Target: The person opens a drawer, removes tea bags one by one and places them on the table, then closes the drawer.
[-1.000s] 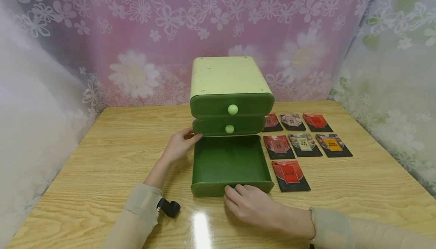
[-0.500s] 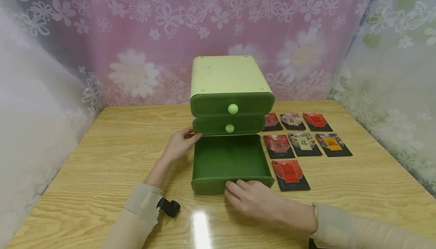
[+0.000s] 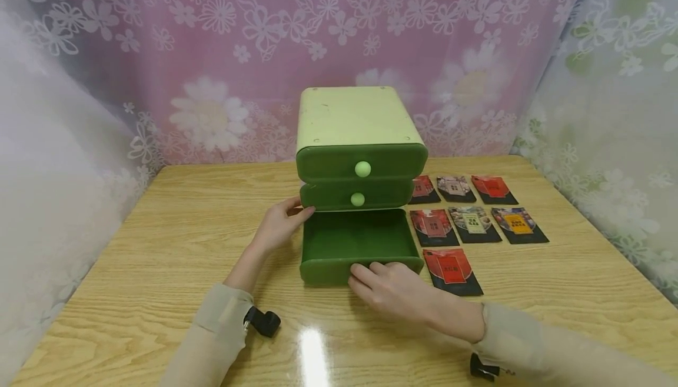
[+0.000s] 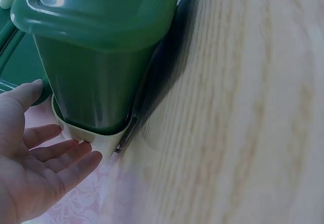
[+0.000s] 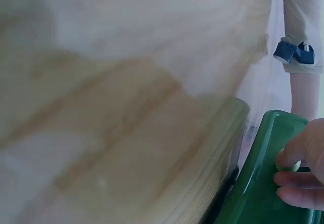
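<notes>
A small cream cabinet (image 3: 355, 113) with green drawers stands mid-table in the head view. Its bottom drawer (image 3: 325, 272) is pulled partway out, and the inside that shows holds nothing. My right hand (image 3: 394, 293) is at that drawer's front; in the right wrist view its fingers pinch the pale green knob (image 5: 289, 164). My left hand (image 3: 279, 223) steadies the cabinet's left side. Its fairly straight fingers touch the cream wall, and its thumb lies by the lower edge of the middle drawer (image 3: 328, 197). The top drawer (image 3: 328, 163) sits above, pushed in.
Several flat packets lie in rows right of the cabinet, among them a red and black packet (image 3: 452, 272) close to the bottom drawer and an orange-labelled packet (image 3: 519, 225). The wooden table (image 3: 175, 246) meets a floral curtain (image 3: 212, 52) at the back.
My right hand has moved away from me, and the bottom drawer has slid inward with it, so less of its inside shows. The left hand has stayed in place.
</notes>
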Demonstrator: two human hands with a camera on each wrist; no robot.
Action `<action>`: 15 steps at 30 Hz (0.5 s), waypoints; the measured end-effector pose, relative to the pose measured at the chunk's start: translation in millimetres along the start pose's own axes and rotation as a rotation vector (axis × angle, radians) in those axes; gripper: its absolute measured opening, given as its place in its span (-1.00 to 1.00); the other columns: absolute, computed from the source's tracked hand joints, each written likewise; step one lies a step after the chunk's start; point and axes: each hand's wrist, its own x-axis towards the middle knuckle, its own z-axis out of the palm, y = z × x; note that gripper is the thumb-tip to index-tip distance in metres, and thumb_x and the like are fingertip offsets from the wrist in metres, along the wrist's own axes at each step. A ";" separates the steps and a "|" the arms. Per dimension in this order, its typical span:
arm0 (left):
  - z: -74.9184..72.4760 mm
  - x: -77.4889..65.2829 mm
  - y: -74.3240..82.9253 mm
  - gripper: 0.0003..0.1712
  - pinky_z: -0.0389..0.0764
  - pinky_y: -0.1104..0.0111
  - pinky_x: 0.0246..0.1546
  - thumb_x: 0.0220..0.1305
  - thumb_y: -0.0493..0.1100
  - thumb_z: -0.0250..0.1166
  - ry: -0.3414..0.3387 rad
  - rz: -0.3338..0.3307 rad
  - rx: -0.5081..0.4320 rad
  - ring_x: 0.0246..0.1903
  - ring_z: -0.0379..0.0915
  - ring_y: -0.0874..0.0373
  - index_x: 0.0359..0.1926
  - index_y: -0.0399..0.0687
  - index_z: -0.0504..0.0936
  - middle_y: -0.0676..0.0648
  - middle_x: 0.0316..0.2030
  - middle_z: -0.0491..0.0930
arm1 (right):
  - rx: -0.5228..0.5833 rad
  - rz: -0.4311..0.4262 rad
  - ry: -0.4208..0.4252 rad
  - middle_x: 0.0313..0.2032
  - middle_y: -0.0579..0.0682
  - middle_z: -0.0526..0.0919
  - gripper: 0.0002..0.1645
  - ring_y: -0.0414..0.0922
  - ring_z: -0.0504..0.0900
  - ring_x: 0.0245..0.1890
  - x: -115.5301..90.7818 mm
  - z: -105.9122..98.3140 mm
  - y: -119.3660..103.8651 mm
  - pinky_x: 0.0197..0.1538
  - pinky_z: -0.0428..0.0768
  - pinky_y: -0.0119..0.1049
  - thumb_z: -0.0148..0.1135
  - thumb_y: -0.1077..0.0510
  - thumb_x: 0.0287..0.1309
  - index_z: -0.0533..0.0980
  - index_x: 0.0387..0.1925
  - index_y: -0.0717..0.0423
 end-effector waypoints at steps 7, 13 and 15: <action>-0.3 0.7 -1.2 -0.30 0.47 0.11 0.08 0.27 0.21 0.14 -0.004 0.001 0.003 0.15 0.39 -0.02 0.31 -0.04 0.33 -0.13 0.19 0.43 | -0.048 -0.002 -0.024 -0.25 -0.01 0.50 -0.36 -0.20 0.35 -0.74 0.8 9.0 10.4 -0.75 0.28 -0.45 -0.60 0.30 0.40 0.54 -0.31 0.06; -1.1 1.5 -1.5 -0.29 0.48 0.10 0.06 0.27 0.21 0.13 -0.006 0.014 0.012 0.13 0.41 -0.03 0.32 -0.06 0.33 -0.14 0.19 0.43 | -0.076 -0.010 -0.056 -0.25 -0.01 0.48 -0.32 -0.19 0.41 -0.69 2.0 15.6 18.8 -0.72 0.32 -0.45 -0.65 0.26 0.42 0.54 -0.29 0.07; -1.1 1.4 -1.2 -0.29 0.48 0.10 0.06 0.27 0.22 0.13 -0.010 0.010 0.015 0.13 0.41 -0.02 0.31 -0.05 0.33 -0.14 0.20 0.42 | -0.071 -0.009 -0.055 -0.25 0.00 0.49 -0.29 -0.19 0.45 -0.65 2.5 16.9 20.4 -0.70 0.37 -0.45 -0.67 0.27 0.42 0.55 -0.28 0.07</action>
